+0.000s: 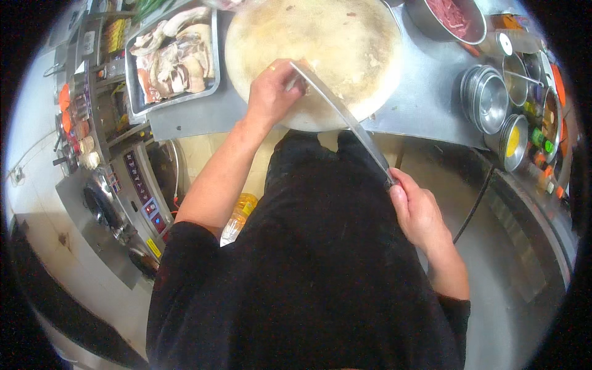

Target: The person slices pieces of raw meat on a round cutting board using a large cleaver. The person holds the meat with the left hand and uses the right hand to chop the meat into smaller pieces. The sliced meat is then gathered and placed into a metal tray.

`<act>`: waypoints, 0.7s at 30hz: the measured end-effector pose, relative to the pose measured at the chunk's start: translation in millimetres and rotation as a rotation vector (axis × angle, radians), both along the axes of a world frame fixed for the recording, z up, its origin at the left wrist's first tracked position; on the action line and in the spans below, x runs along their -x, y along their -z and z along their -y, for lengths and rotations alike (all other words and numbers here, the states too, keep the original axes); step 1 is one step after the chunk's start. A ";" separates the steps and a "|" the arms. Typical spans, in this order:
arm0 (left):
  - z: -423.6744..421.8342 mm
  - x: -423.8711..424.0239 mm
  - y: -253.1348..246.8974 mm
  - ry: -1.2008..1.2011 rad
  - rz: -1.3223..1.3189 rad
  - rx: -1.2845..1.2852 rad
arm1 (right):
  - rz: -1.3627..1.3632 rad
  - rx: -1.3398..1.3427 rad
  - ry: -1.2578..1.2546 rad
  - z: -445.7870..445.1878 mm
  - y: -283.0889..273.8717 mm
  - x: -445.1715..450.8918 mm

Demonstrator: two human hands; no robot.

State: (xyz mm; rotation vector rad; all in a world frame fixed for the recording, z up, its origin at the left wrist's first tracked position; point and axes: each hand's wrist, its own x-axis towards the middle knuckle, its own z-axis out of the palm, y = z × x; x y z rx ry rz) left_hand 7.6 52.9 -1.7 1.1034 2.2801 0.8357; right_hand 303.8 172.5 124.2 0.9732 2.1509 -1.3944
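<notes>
My right hand [418, 212] grips the handle of a long kitchen knife [342, 111] at the counter's front edge. The blade slants up and to the left, seen almost edge-on. At its far end, my left hand [276, 90] is bent with fingers curled beside the tip. Whether those fingers pinch the blade or a small scrap is hidden. Beneath the left hand and the blade's far half lies a round chopping block [319, 32], pale, worn and dotted with small scraps.
Left of the block, a metal tray [217, 69] holds raw meat pieces [178, 69]. A metal pot [423, 21] of raw meat strips [446, 18] stands at back right. Stacked metal bowls [490, 104] and seasoning bottles [541, 138] line the right. An oil bottle [240, 215] is below, left.
</notes>
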 end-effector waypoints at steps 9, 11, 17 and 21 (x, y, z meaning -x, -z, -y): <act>4.3 2.3 15.2 -0.104 0.080 -0.099 | 0.038 0.029 0.009 -4.3 18.5 33.0; 3.0 4.8 13.6 -0.042 0.014 -0.045 | 0.037 -0.017 -0.008 -4.8 31.7 49.7; 2.6 3.1 13.6 -0.021 0.015 -0.133 | -0.070 -0.053 -0.010 -16.4 79.0 112.7; 2.0 0.6 11.4 -0.032 -0.004 -0.128 | -0.096 -0.143 -0.001 -12.8 72.5 112.0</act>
